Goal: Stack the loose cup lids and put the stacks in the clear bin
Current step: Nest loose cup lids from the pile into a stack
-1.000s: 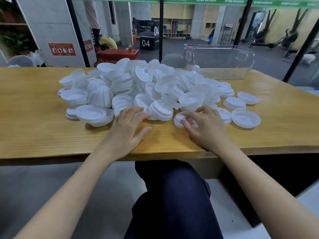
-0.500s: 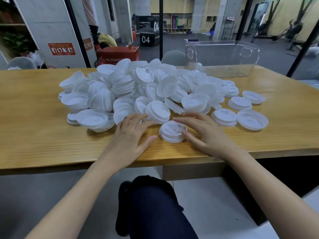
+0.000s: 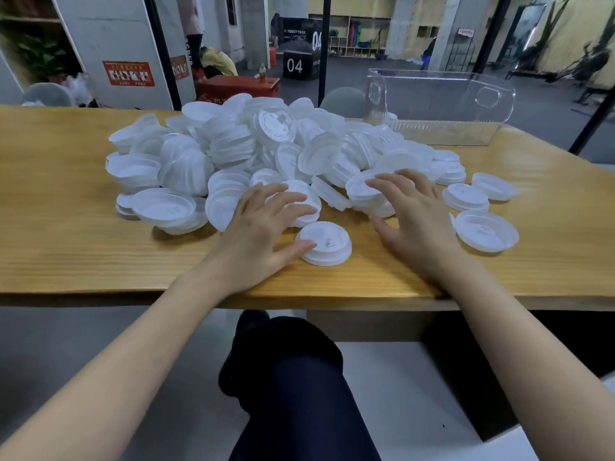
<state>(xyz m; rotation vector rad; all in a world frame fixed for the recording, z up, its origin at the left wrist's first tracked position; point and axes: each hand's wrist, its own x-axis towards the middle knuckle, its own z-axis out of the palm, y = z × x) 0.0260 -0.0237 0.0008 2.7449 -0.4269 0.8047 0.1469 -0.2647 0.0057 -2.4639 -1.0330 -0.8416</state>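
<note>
A big heap of white cup lids covers the middle of the wooden table. One short stack of lids sits alone near the front edge, between my hands. My left hand lies flat with spread fingers, its thumb touching that stack and its fingertips on lids at the heap's front. My right hand is spread too, fingertips resting on an upturned lid at the heap's right front. The clear bin stands at the back right and holds no lid that I can see.
Single lids and low stacks lie loose to the right of the heap. Bare wood stretches along the left side and front edge. My dark-trousered knee is below the table. Glass partition posts stand behind the table.
My right hand let go of the small stack it had slid toward the front and reached up to an upturned lid in the heap. My left hand edged forward onto the lids.
</note>
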